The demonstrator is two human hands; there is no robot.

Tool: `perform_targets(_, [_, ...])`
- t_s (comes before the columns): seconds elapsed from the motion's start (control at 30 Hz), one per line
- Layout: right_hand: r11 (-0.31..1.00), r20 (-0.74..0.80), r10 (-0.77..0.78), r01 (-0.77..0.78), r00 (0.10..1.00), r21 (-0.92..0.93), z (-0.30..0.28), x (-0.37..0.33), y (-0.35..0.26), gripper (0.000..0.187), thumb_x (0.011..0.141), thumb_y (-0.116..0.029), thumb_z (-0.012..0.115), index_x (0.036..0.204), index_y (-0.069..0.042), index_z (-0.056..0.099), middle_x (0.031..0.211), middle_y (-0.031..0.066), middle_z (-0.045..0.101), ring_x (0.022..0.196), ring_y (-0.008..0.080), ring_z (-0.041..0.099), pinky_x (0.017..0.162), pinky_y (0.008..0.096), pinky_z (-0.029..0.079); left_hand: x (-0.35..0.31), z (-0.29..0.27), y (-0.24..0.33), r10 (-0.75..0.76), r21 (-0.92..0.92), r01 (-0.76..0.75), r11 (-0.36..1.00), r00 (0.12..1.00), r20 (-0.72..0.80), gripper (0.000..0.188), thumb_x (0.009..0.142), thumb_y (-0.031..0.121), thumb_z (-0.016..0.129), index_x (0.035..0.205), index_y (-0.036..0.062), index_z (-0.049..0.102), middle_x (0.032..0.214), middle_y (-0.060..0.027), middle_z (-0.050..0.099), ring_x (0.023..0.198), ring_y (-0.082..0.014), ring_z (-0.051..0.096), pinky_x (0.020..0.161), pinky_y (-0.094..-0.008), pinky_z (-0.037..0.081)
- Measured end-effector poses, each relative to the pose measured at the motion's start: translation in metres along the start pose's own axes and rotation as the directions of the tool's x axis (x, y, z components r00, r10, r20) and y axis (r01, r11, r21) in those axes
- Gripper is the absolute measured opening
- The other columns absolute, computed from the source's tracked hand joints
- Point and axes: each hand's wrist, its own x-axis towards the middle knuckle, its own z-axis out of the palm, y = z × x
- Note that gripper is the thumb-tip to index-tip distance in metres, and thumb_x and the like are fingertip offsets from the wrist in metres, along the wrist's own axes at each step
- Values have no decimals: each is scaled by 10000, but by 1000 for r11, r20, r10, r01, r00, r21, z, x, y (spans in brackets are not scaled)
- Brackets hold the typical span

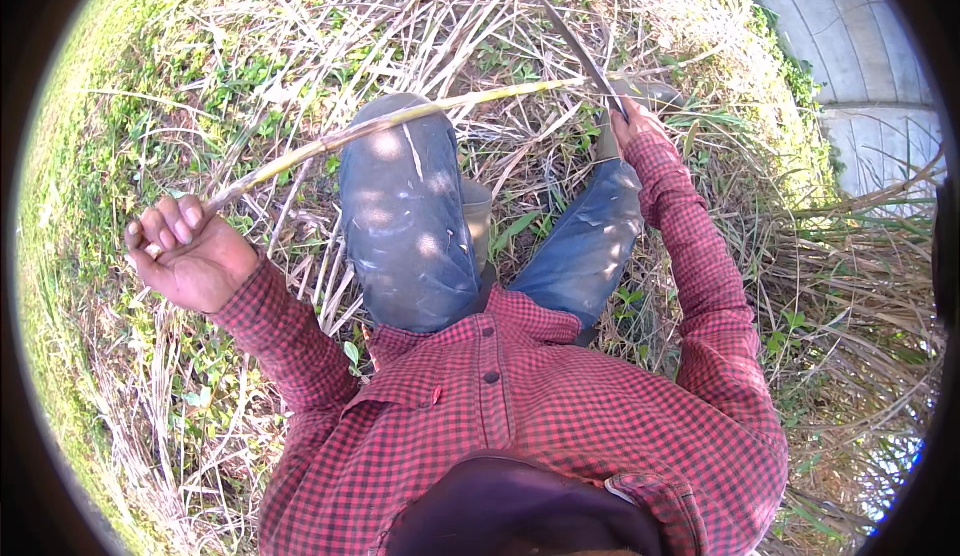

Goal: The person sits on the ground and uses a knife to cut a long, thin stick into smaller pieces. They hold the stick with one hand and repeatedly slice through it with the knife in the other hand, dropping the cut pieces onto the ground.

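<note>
A long, thin yellowish cane stalk (478,98) slants across the view, passing over my bent left knee. My left hand (190,251) is closed around the stalk's lower left end, fingers curled and palm turned up. In my right hand (634,128) is a machete (580,53), held by its dark handle with the long, narrow blade pointing up and to the left. The stalk's far end lies close to the blade; I cannot tell whether they touch. Part of the handle is hidden by my fingers.
Dry stalks and straw (440,26) litter the ground around my legs, mixed with green weeds (120,166). Long dry grass (840,286) stands on the right. Beyond it at the upper right is a grey concrete slab surface (850,36). My boot (650,91) is beside the right hand.
</note>
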Motion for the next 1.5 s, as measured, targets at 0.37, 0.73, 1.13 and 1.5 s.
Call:
perform_targets(0.37, [-120,436,266,-419,860,900,18,11,-106,254,800,-255,608,873,-12,591,548,25,502,395,136,482,360,278,408,-23,6,2,-87,247,107,963,992,-92,262,915,233,332,1026,45,476,796,-73,519,823,-201,524,956,-473,355])
perform_targets(0.73, [-277,230,383,-127,895,953,21,12,-141,217,726,-215,673,783,-56,538,571,37,521,433,145,490,396,282,416,-31,-30,28,-120,261,111,959,993,21,289,902,219,416,1074,-13,431,942,-169,574,879,-263,566,885,-427,434])
perform_targets(1.13, [-582,170,404,109,899,806,45,40,-146,204,743,-152,635,843,11,563,706,121,610,540,200,574,484,286,482,13,11,-14,-695,375,-774,-510,628,350,301,837,332,512,1037,108,531,856,-60,575,780,-214,546,735,-380,400])
perform_targets(1.5, [-231,-454,153,478,878,847,-106,93,-170,356,744,-223,650,971,30,546,813,138,629,691,227,614,635,344,521,-14,-120,-144,-575,965,-258,33,785,230,331,847,349,499,749,39,562,543,-109,517,511,-233,528,489,-339,405])
